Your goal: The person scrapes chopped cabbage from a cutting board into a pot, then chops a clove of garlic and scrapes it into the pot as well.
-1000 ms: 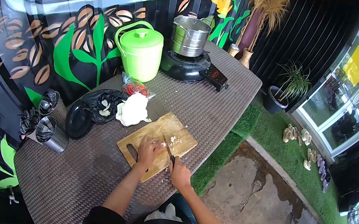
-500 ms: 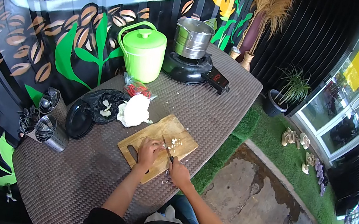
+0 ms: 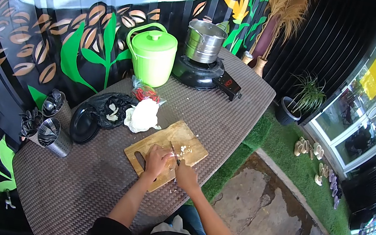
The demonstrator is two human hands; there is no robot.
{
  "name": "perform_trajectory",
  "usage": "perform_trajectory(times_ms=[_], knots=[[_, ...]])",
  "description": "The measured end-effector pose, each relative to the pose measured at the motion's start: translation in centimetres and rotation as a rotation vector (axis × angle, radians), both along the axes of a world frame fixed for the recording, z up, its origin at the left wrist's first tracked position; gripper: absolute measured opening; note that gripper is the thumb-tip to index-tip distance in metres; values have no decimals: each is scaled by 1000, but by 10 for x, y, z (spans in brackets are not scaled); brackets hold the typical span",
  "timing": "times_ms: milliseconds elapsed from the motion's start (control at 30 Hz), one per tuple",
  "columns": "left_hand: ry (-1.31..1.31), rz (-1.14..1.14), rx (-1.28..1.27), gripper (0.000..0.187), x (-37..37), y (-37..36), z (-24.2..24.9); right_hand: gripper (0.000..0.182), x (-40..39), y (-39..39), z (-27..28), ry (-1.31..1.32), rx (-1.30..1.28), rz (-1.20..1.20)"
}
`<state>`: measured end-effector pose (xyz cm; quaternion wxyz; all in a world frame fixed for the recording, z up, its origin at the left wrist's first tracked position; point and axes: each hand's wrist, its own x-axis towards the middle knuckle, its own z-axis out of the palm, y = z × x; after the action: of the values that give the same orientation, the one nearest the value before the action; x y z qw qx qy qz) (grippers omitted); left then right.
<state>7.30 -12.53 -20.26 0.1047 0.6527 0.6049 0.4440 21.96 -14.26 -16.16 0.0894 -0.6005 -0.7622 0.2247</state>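
Note:
My right hand (image 3: 186, 177) is closed round the dark handle of a knife (image 3: 174, 151), whose blade lies over the wooden cutting board (image 3: 176, 129). Close to the blade, my left hand (image 3: 156, 159) presses on the board with fingers bent together. What sits under those fingertips is hidden. Small white chopped pieces (image 3: 185, 150) are scattered just right of the blade, and a few more bits lie at the board's lower right edge.
Behind the board are a crumpled white bag (image 3: 143, 116), a black plastic bag (image 3: 114, 103) with pale scraps and a bag of red chillies (image 3: 146, 94). Farther back stand a green bucket (image 3: 153, 58) and a steel pot (image 3: 203, 43) on a stove (image 3: 197, 73). Cutlery holders (image 3: 60, 141) stand left.
My right hand has shifted slightly up and left with the knife, bringing it nearer my left hand. The left hand stays on the board.

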Motion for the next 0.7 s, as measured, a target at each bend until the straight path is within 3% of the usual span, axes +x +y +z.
perform_trajectory(times_ms=[167, 367, 533, 700], knots=[[-14, -21, 52, 17, -4, 2, -7, 31, -13, -6, -16, -66, 5, -48], [176, -5, 195, 17, -4, 6, -14, 32, 3, 23, -8, -19, 24, 50], [-9, -4, 45, 13, 1, 2, -5, 30, -6, -5, -11, -52, 13, 9], [-29, -37, 96, 13, -2, 4, -9, 27, -17, -5, -33, -135, 118, -44]])
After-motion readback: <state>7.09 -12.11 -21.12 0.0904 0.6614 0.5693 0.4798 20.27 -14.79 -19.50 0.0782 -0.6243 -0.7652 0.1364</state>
